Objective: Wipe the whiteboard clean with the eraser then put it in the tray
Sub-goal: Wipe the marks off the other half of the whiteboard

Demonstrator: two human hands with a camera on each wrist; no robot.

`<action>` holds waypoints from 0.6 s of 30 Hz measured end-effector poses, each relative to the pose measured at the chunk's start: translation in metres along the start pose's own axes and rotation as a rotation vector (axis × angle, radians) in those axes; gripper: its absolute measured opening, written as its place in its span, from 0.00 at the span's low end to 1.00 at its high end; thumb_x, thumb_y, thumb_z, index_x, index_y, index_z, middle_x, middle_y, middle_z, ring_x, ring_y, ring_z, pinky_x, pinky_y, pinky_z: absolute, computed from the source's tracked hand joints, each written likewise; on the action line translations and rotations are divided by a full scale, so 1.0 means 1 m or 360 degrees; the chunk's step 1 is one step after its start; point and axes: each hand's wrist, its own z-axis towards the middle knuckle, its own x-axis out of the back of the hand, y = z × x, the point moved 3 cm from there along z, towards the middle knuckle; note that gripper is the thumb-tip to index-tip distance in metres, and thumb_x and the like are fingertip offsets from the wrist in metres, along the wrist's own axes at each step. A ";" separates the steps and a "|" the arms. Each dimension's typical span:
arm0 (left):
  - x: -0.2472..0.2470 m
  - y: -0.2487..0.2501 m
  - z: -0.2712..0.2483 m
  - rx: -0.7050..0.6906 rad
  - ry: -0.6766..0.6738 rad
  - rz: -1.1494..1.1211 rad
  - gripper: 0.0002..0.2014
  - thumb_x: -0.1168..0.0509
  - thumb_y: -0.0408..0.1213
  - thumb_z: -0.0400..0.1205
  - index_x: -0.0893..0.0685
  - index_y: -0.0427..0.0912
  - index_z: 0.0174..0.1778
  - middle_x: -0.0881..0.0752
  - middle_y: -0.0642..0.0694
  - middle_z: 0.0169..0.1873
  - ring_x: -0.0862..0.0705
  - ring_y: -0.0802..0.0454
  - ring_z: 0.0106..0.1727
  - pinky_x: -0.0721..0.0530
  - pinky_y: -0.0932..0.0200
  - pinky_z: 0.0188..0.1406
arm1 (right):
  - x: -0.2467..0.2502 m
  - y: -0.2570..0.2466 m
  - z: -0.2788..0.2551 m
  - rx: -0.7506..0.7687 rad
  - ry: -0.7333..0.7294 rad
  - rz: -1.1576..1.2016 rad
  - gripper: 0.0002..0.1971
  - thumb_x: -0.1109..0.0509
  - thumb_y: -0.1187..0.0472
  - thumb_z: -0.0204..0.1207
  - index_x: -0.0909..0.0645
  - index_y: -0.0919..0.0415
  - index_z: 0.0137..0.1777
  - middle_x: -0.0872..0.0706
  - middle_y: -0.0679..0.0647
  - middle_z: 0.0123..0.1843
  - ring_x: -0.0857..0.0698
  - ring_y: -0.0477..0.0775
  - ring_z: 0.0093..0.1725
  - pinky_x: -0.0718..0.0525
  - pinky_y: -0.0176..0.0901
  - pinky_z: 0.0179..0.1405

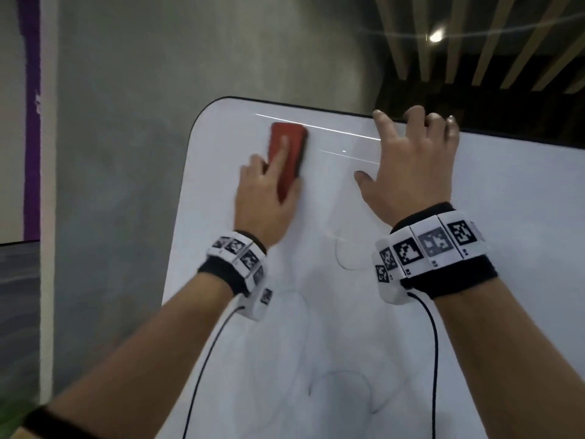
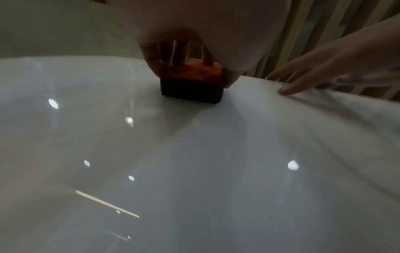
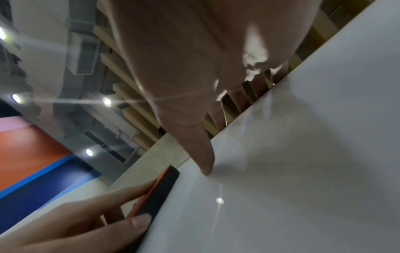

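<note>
The red eraser [image 1: 286, 155] with a dark felt base [image 2: 191, 91] lies flat against the whiteboard [image 1: 348, 312] near its top left corner. My left hand [image 1: 269, 191] grips the eraser, thumb on one side and fingers over its red back [image 3: 151, 193]. My right hand [image 1: 411, 160] holds the board's top edge: its fingers [image 1: 424, 117] hook over the rim while the thumb [image 3: 205, 164] presses on the white face. Faint curved pen marks [image 1: 342, 384] show lower on the board. No tray is in view.
A grey concrete wall [image 1: 126, 153] stands left of and behind the board. A purple strip [image 1: 31, 122] runs down the far left. Wooden ceiling slats [image 1: 474, 42] and a lamp [image 1: 436, 36] are above the board's top edge.
</note>
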 end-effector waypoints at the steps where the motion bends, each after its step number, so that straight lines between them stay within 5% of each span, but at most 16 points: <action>1: -0.001 0.006 -0.004 -0.0068 0.0007 -0.0010 0.33 0.40 0.55 0.88 0.39 0.54 0.90 0.24 0.38 0.55 0.27 0.43 0.51 0.27 0.52 0.53 | -0.001 -0.002 0.000 -0.0023 0.0008 0.0009 0.41 0.23 0.44 0.74 0.34 0.52 0.85 0.30 0.66 0.78 0.33 0.73 0.80 0.48 0.68 0.87; 3: 0.001 -0.017 -0.001 0.0081 0.0086 0.0027 0.33 0.39 0.55 0.89 0.40 0.55 0.90 0.24 0.37 0.57 0.25 0.40 0.52 0.24 0.49 0.56 | -0.002 -0.004 -0.001 -0.0048 0.0013 0.0022 0.41 0.23 0.44 0.75 0.35 0.51 0.85 0.30 0.66 0.78 0.34 0.74 0.80 0.50 0.67 0.87; 7: 0.007 -0.132 -0.007 0.1212 0.0131 -0.0034 0.33 0.39 0.51 0.89 0.40 0.51 0.91 0.25 0.27 0.72 0.24 0.27 0.73 0.28 0.39 0.76 | -0.002 0.004 -0.006 -0.0006 0.0010 0.0052 0.40 0.24 0.44 0.76 0.35 0.49 0.86 0.31 0.65 0.80 0.36 0.72 0.82 0.51 0.65 0.88; 9: 0.009 -0.146 -0.020 0.1478 0.0121 -0.0034 0.33 0.39 0.50 0.89 0.39 0.50 0.90 0.26 0.25 0.73 0.25 0.26 0.75 0.29 0.40 0.77 | -0.002 0.006 -0.007 0.0010 0.0019 0.0078 0.40 0.24 0.46 0.76 0.35 0.49 0.86 0.32 0.64 0.81 0.37 0.72 0.83 0.52 0.64 0.89; 10: 0.008 -0.133 -0.024 0.1373 0.0116 -0.0024 0.33 0.39 0.50 0.89 0.39 0.50 0.90 0.25 0.25 0.71 0.24 0.26 0.72 0.27 0.39 0.74 | -0.003 0.004 -0.008 0.0004 0.0026 0.0086 0.40 0.24 0.46 0.76 0.35 0.49 0.86 0.32 0.64 0.81 0.37 0.72 0.83 0.52 0.64 0.89; 12: 0.002 -0.085 -0.032 0.0821 0.0118 -0.0081 0.34 0.39 0.52 0.87 0.38 0.52 0.90 0.24 0.30 0.60 0.22 0.33 0.59 0.22 0.43 0.62 | -0.004 0.001 -0.008 -0.0029 0.0048 0.0099 0.40 0.24 0.45 0.76 0.35 0.50 0.86 0.33 0.64 0.82 0.39 0.72 0.84 0.54 0.64 0.89; 15: -0.008 -0.046 -0.050 0.0238 0.0050 -0.0112 0.32 0.38 0.52 0.89 0.39 0.56 0.89 0.28 0.42 0.51 0.28 0.43 0.51 0.27 0.51 0.56 | -0.005 -0.001 -0.009 -0.0062 0.0057 0.0155 0.41 0.22 0.45 0.74 0.34 0.51 0.85 0.33 0.66 0.81 0.40 0.73 0.85 0.54 0.64 0.89; 16: -0.005 -0.058 -0.049 0.0284 0.0079 -0.0063 0.32 0.38 0.52 0.89 0.40 0.57 0.89 0.27 0.41 0.52 0.27 0.42 0.52 0.26 0.50 0.58 | -0.005 0.000 -0.009 -0.0061 0.0048 0.0161 0.41 0.22 0.45 0.73 0.34 0.51 0.85 0.33 0.66 0.81 0.40 0.73 0.85 0.54 0.63 0.89; 18: -0.002 -0.108 -0.050 0.0779 0.0100 -0.0010 0.32 0.40 0.52 0.90 0.42 0.58 0.90 0.25 0.34 0.60 0.24 0.34 0.61 0.24 0.43 0.67 | -0.004 0.004 -0.008 -0.0042 0.0035 0.0158 0.42 0.21 0.45 0.72 0.33 0.50 0.84 0.33 0.65 0.81 0.39 0.72 0.85 0.52 0.64 0.89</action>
